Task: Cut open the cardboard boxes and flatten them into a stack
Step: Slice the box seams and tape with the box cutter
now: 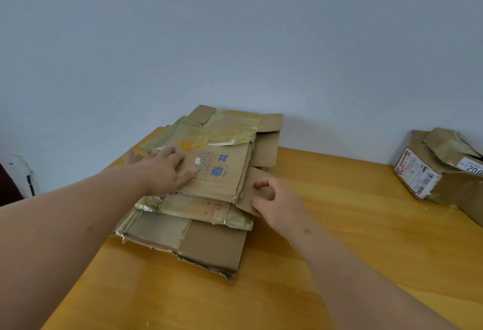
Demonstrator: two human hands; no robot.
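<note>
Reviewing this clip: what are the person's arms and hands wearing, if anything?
Nothing shows on them. The left hand and right hand are bare, without gloves, rings or a watch. Both forearms are bare right to the picture's edge, so no sleeve is in view.

— Where does the camera sit?
— On my head, looking forward and down over my forearms at the worktop (339, 225), close in, with the wall (235, 29) filling the upper half.

Plain pale blue-grey wall (235, 29), yellow wooden table (366, 225), soft even light
</note>
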